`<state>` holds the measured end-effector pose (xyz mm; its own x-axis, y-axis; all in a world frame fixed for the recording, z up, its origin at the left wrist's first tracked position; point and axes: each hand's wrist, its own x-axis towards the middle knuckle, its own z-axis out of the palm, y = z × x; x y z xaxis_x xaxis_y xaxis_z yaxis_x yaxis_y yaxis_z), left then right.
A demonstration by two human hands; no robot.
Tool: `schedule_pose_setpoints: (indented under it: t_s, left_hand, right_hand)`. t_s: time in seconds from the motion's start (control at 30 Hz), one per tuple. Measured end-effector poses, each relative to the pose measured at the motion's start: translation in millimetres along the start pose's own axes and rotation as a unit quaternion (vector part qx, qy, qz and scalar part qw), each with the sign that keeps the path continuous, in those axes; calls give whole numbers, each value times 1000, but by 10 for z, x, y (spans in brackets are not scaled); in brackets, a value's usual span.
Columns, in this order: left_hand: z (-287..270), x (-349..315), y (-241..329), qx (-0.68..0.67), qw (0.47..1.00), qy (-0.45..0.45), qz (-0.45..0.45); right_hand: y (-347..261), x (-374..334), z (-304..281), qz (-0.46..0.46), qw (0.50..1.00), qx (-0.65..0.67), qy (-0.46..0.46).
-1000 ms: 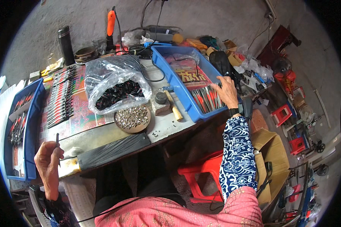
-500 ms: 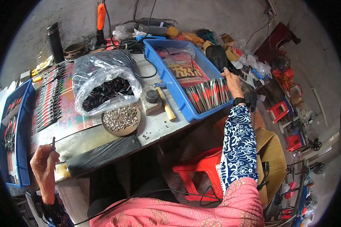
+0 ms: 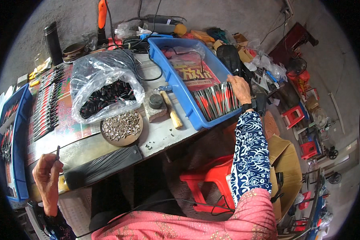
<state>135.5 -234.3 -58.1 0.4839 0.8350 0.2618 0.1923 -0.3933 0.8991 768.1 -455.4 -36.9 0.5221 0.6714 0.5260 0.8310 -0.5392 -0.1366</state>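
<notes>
At the left edge of the table, my left hand (image 3: 47, 176) is closed, pinching a short thin dark rod (image 3: 58, 153) upright between thumb and fingertips. My right hand (image 3: 240, 89) reaches over the right side of a blue plastic tray (image 3: 183, 97). Its fingers are bent together at the end of a row of slender red-and-black pen-like rods (image 3: 214, 102) standing packed inside. The fingertips partly hide the last rods, and what they grip cannot be made out. A printed red sheet (image 3: 192, 73) lines the tray behind the row.
A clear bag of small black parts (image 3: 108, 98) lies mid-table behind a round dish of small silver pieces (image 3: 122, 126). Beside them are a stone block (image 3: 155, 110) and a wooden-handled hammer (image 3: 171, 110). More rods (image 3: 48, 104) and another blue tray (image 3: 18, 140) are at left.
My right hand has shifted from the tray's outer rim inward, down to the end of the rod row. My left hand stays nearly still with the dark rod. The view has shifted slightly.
</notes>
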Motion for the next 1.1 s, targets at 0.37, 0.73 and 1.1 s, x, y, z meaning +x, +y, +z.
schedule_pose_setpoints:
  t_s: [0.37,0.73,1.1]
  left_hand:
    - [135,40,22,27,1000,-4,-13]
    - [143,41,-40,29,1000,4,-10]
    - [163,33,-65,32,999,4,-14]
  right_hand:
    - [47,2,-8,-32,999,31,14]
    - [86,38,2,-47,996,-70,-1]
    - [3,104,-45,11,1000,14,-25]
